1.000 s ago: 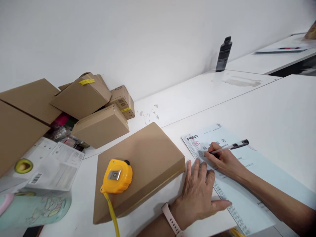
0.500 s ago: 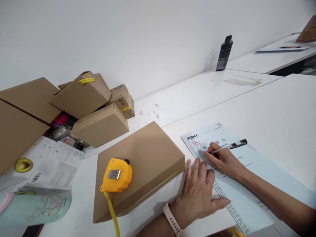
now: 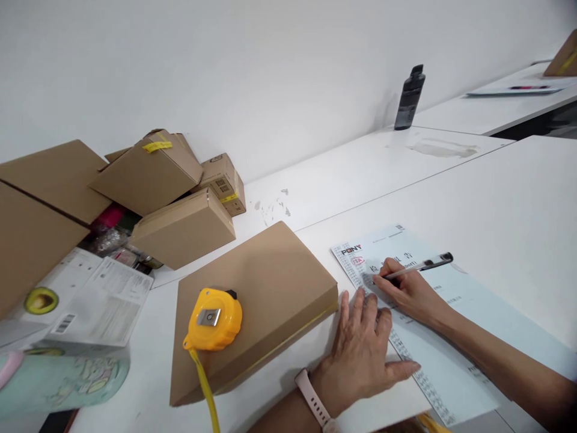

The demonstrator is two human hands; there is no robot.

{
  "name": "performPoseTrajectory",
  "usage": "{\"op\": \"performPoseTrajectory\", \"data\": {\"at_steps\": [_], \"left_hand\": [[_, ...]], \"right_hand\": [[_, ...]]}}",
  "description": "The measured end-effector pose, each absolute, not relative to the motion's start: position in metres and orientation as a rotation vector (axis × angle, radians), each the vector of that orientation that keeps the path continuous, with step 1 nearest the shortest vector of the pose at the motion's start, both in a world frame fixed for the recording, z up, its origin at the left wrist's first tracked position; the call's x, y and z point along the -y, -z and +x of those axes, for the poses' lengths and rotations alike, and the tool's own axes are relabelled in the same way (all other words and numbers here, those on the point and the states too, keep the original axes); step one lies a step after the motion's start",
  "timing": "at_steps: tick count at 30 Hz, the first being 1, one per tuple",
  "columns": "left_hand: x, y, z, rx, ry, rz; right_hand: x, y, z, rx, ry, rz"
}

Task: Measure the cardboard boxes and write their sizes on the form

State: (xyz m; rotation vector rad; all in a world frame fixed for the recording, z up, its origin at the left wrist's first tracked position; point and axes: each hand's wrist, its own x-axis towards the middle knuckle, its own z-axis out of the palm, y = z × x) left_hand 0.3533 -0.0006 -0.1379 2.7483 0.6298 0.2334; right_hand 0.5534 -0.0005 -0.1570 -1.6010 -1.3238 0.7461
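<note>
My right hand (image 3: pixel 408 293) grips a black and silver pen (image 3: pixel 421 266) with its tip on a pale blue printed form (image 3: pixel 455 313) lying on the white table (image 3: pixel 496 204). My left hand (image 3: pixel 363 355), with a pink watch strap at the wrist, lies flat with fingers spread on the form's left edge. Just left of it is a flat brown cardboard box (image 3: pixel 265 288) with a yellow tape measure (image 3: pixel 214 320) on top, its tape trailing toward me.
Several cardboard boxes (image 3: pixel 153 174) are piled at the back left, with printed leaflets (image 3: pixel 94 294) and a pale green bottle (image 3: pixel 63 376) in front. A dark bottle (image 3: pixel 409 97) stands by the wall. Another table at the far right holds papers (image 3: pixel 514 90) and a box (image 3: pixel 563 60).
Both hands stay almost still on the form; the pen shifts only slightly. At the far right, a person's hand seen half a second ago has gone and a box shows there.
</note>
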Motion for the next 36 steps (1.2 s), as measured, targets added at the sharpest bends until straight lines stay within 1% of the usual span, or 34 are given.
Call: {"op": "performPoseTrajectory", "data": {"at_steps": [36], "left_hand": [[-0.0003, 0.1372, 0.3537, -0.632, -0.184, 2.733]], "right_hand": [[0.0003, 0.1589, 0.5547, 1.33, -0.701, -1.619]]}}
